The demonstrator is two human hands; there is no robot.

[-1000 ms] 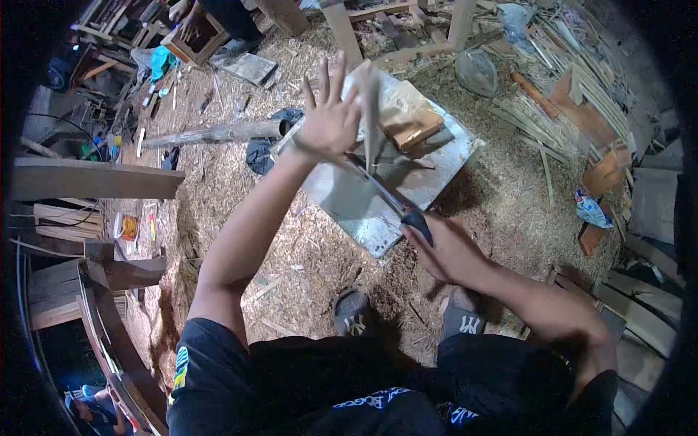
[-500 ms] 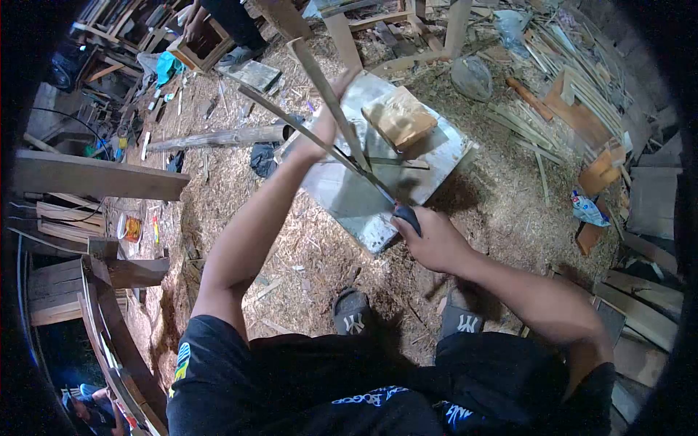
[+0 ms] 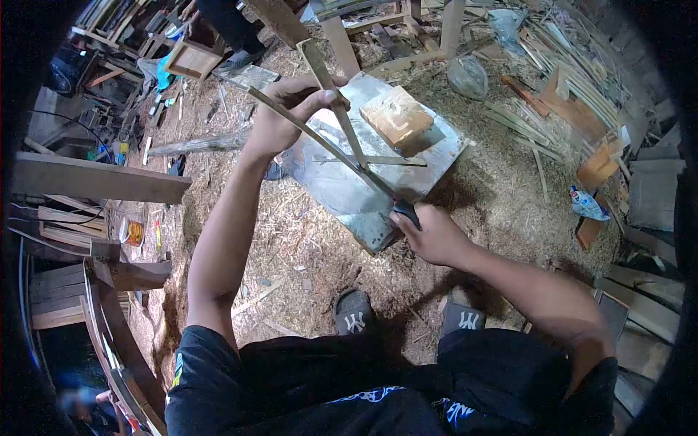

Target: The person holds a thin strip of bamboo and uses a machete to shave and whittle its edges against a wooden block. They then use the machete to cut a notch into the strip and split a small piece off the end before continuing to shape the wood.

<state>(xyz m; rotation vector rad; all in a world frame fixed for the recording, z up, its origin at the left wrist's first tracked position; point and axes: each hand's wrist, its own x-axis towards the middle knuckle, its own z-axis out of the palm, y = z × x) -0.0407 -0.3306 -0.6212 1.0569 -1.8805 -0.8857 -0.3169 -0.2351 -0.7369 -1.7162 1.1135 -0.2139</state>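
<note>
A tub (image 3: pixel 132 232) on the left contains something orange, too small to make out. The left hand (image 3: pixel 280 120) pinches a wood strip (image 3: pixel 350 138) above a pale board (image 3: pixel 356 221); the right hand (image 3: pixel 436 238) grips a black-handled tool (image 3: pixel 408 213), though where that ends and a second strip (image 3: pixel 313 134) begins is unclear. Shavings cover the floor (image 3: pixel 298 254), and another person (image 3: pixel 229 25) is cut off at the top edge
</note>
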